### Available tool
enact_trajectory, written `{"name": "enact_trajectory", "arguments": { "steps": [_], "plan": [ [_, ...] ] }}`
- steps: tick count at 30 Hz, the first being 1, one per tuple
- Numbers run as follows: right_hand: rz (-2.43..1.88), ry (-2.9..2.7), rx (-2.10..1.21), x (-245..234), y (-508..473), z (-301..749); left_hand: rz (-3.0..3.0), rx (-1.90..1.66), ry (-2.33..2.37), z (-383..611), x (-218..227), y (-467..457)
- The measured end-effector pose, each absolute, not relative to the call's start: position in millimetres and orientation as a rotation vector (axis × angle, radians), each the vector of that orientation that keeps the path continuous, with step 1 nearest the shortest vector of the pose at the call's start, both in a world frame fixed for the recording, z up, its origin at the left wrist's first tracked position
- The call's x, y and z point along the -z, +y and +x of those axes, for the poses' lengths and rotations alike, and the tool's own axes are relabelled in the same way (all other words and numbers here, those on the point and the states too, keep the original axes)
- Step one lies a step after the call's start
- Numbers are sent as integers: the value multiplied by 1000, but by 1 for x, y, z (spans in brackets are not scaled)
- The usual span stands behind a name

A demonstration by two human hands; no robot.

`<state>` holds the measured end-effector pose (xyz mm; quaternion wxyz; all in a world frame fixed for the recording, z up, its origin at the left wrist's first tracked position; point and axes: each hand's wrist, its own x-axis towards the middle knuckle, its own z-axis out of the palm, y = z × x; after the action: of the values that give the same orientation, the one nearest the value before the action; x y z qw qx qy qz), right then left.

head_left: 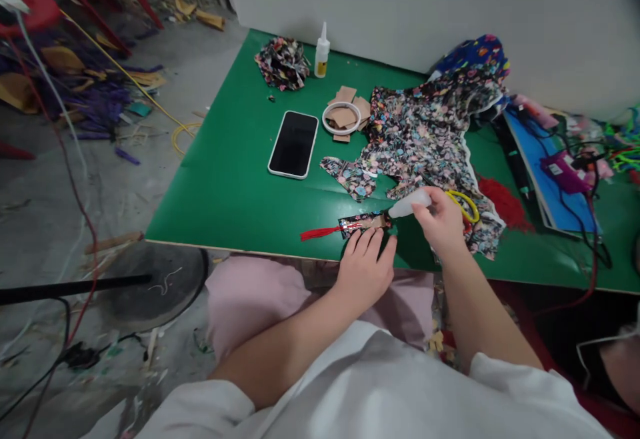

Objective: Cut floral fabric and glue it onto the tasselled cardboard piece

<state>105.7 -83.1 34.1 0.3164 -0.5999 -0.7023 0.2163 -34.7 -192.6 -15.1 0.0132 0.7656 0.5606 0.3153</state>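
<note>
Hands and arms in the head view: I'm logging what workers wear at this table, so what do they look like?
The left hand and right hand are bare: no gloves, rings or watch show. Both forearms are uncovered. The left sleeve and right sleeve are short, plain white, ending near the elbows, with no markings visible.

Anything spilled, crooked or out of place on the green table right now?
No spill shows on the green table. The floral fabric lies crumpled with ragged cut edges, and scraps litter the floor at left. The right hand tips a glue bottle at the tasselled strip beside the left hand.
</note>
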Motion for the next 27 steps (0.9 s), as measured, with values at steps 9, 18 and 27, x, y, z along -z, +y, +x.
{"name": "enact_trajectory", "arguments": {
  "steps": [9,18,27],
  "plan": [
    [-1537,-2037,-384,-35,-88,90,2326,-931,1732,-36,10,-191],
    [-1494,-1919,-427,-36,-87,99,2311,-914,1726,-36,9,-190],
    [-1532,-2008,-330,-34,-88,91,2306,-922,1716,-37,8,-191]
  ]
}}
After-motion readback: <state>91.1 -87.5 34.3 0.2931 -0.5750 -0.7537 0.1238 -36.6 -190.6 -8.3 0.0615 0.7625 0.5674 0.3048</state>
